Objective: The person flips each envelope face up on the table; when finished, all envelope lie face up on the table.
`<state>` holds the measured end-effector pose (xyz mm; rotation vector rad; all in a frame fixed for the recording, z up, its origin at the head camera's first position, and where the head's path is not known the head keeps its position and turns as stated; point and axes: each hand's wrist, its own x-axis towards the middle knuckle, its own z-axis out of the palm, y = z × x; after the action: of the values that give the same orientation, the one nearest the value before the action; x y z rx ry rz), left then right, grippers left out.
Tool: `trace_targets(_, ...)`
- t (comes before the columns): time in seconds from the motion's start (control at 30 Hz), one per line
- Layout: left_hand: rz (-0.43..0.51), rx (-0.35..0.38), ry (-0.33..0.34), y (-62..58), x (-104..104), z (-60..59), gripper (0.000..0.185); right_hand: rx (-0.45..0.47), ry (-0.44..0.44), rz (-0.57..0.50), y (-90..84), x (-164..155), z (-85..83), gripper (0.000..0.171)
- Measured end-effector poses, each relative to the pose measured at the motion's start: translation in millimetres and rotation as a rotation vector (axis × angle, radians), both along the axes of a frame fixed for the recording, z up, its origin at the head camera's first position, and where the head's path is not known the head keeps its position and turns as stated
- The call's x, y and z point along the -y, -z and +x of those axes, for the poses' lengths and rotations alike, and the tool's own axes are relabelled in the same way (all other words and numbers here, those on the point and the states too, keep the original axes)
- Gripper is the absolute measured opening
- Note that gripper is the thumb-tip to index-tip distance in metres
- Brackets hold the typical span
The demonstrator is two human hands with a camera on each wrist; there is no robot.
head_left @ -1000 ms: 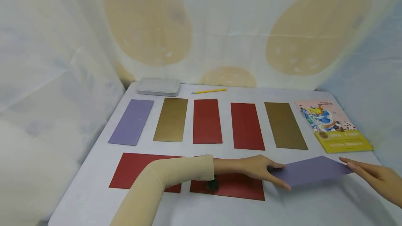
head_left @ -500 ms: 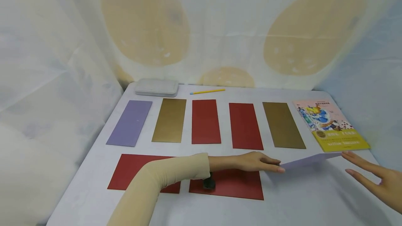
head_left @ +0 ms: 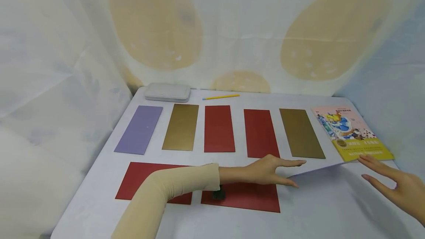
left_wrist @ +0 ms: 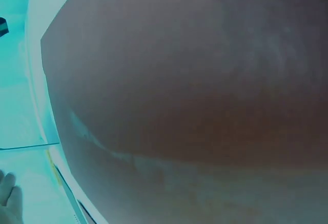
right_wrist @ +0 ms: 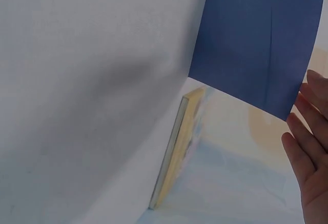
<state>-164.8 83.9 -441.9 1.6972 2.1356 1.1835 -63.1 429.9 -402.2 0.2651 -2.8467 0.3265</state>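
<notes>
A purple card (head_left: 317,169) is raised above the table, seen almost edge-on in the head view between both hands. My left hand (head_left: 262,170) reaches across from the left, its thumb and index finger spread wide with the card's left end in the fork between them. On the other side, my right hand (head_left: 396,185) touches the card's far corner with straight fingertips, thumb apart below. In the right wrist view the card's face (right_wrist: 251,39) looks dark blue, and several extended fingers (right_wrist: 307,147) meet its edge. A blurred brownish surface fills most of the left wrist view.
Two red cards (head_left: 239,198) lie under and beside the left forearm. Behind stands a row: a purple card (head_left: 138,130), gold cards (head_left: 180,127) and red cards (head_left: 219,128). A picture book (head_left: 352,134), grey case (head_left: 167,92) and yellow pencil (head_left: 220,97) lie farther back.
The purple card has tilted from showing its upper face to nearly edge-on. My left thumb and index finger have spread apart, and my right thumb has come away from the card.
</notes>
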Motion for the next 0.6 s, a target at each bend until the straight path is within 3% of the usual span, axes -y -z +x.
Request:
trace_targets(0.13, 0.143, -0.057, 0.078, 0.7, -2, -4.4, 0.068, -0.032, -0.036, 0.007, -0.4, 0, -4.3, 0.064)
trace_targets(0.27, 0.184, -0.054, 0.121, 0.6, -3, -8.8, 0.062, -0.07, -0.066, 0.014, -1.9, 0, -9.7, 0.065)
trace_targets(0.47, 0.097, -0.12, 0.066, -2.5, 0, -11.4, 0.056, -0.085, -0.092, -0.014, -5.3, 3, -17.9, 0.065)
trace_targets(0.6, 0.085, -0.132, -0.006, -0.6, 2, -13.7, 0.056, -0.03, -0.06, -0.08, -5.1, 1, -25.3, 0.068)
